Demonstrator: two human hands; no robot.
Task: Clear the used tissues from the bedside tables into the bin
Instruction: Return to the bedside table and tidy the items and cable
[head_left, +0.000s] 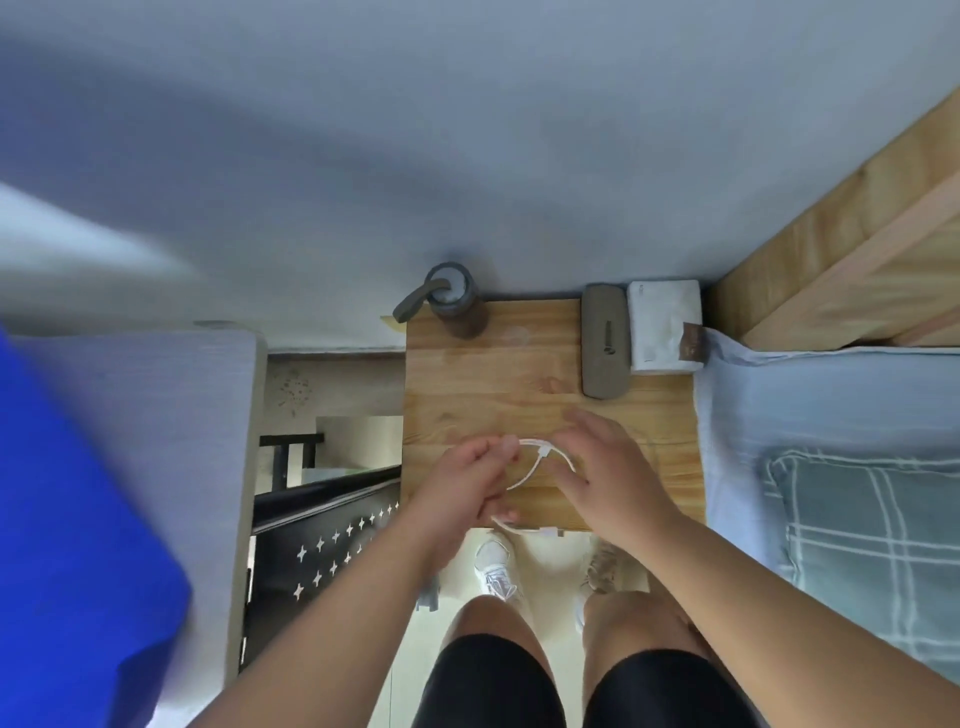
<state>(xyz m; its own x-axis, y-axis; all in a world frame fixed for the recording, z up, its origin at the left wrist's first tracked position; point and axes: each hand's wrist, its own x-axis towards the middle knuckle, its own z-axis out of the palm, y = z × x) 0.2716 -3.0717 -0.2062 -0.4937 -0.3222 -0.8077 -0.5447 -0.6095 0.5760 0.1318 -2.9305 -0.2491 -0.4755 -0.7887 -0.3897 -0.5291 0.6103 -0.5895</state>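
A wooden bedside table (488, 384) stands in front of me against the wall. Over its near edge both my hands work a thin white cable (532, 470). My left hand (467, 480) pinches one end of the cable near its white plug, and a loop of it runs under that hand to the table's front edge. My right hand (597, 467) has its fingers curled on the cable's other side. A white tissue pack (662, 325) lies at the back right corner. No loose used tissue shows on the table, and no bin is in view.
A dark water bottle (454, 301) with a strap stands at the table's back left. A grey case (605, 345) lies beside the tissue pack. A bed with a checked pillow (872, 525) is on the right, a black perforated panel (332, 545) on the left.
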